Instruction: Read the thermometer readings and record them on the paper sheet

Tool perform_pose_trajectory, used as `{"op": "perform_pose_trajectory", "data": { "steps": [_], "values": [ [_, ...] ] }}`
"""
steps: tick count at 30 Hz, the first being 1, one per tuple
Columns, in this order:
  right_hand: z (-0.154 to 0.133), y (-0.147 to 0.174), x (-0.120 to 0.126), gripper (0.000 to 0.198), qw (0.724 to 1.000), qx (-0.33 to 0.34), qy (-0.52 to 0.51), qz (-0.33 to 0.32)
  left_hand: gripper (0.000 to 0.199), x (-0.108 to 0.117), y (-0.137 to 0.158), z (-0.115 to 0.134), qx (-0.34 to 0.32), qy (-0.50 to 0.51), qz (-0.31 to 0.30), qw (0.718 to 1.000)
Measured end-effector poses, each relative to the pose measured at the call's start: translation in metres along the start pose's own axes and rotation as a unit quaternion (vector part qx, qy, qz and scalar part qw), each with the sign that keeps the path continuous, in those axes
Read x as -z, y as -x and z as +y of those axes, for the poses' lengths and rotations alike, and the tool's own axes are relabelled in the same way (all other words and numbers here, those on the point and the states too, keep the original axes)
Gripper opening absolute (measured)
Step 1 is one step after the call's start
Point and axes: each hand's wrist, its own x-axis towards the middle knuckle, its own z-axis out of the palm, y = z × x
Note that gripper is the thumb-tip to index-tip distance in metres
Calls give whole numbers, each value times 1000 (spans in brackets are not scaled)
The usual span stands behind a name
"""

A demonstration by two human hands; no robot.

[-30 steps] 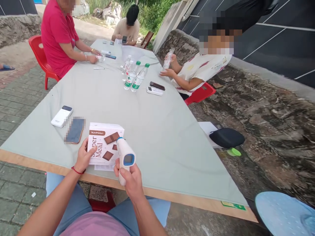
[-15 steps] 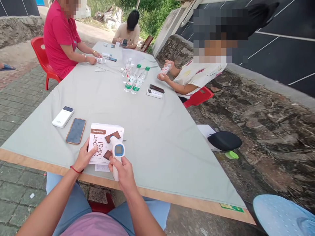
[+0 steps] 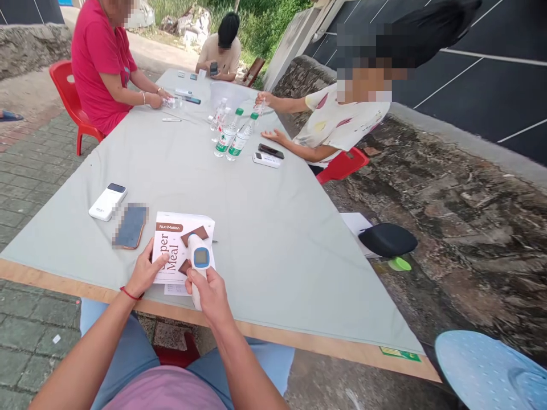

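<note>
My left hand (image 3: 144, 272) grips the left edge of a white and brown meal box (image 3: 168, 219), thumb on its printed front and fingers behind. A white infrared forehead thermometer (image 3: 199, 250) with a blue-rimmed screen is in my right hand (image 3: 212, 296), its fingers wrapped around the handle. The thermometer's head overlaps the box's right half, screen towards me; whether they touch I cannot tell. Printed paper (image 3: 173, 290) shows beneath the box. Left of the box, a smartphone (image 3: 130, 228) lies near a white power bank (image 3: 108, 202).
Several water bottles (image 3: 224, 142) stand mid-table, with a black phone (image 3: 270, 151) and white power bank (image 3: 266, 160) to their right. Three people sit around the grey-covered table (image 3: 307, 267). A light-blue hat (image 3: 482, 364) shows at lower right.
My right hand has shifted the thermometer slightly left and down over the box. My left hand stays on the box. The person at right has spread their hands apart, one reaching towards the table's middle.
</note>
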Motion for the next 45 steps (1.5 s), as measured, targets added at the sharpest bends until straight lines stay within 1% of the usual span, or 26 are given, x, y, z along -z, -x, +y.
{"op": "perform_pose_trajectory", "data": {
  "steps": [7,10,15,23,27,30,32,34,36,38,39,40,42,45],
  "values": [
    [1,0,-3,28,1000,8,3,4,65,0,0,3,4,6,-6,1000],
    [-4,2,-4,28,1000,5,6,-7,66,-1,0,3,3,11,-3,1000],
    [-17,14,-4,30,999,8,-34,-15,66,-2,0,3,-3,14,9,1000],
    [-51,34,18,32,996,74,-20,37,67,4,0,-4,14,-11,24,1000],
    [-58,40,28,30,994,99,-19,44,67,14,-1,7,29,-32,6,999],
    [-58,39,39,29,992,114,-15,53,67,19,-18,23,-3,-23,34,999],
    [-55,34,50,28,990,122,8,75,66,18,-42,33,-39,-12,51,998],
    [-48,25,65,29,985,114,53,119,65,13,-73,40,-73,-4,49,996],
    [-38,13,83,37,971,92,124,185,64,4,-104,43,-98,-1,42,994],
    [-24,2,102,47,942,63,221,244,63,-7,-130,41,-100,4,41,994],
    [-17,-3,111,49,925,48,277,254,62,-13,-140,38,-99,9,34,995],
    [-9,-7,120,47,909,37,333,248,61,-18,-148,35,-97,11,22,995],
    [5,-13,136,44,874,33,433,216,60,-26,-157,26,-94,6,-7,996],
    [21,-19,154,46,810,57,555,180,63,-29,-161,12,-89,-10,-63,994]
  ]
}}
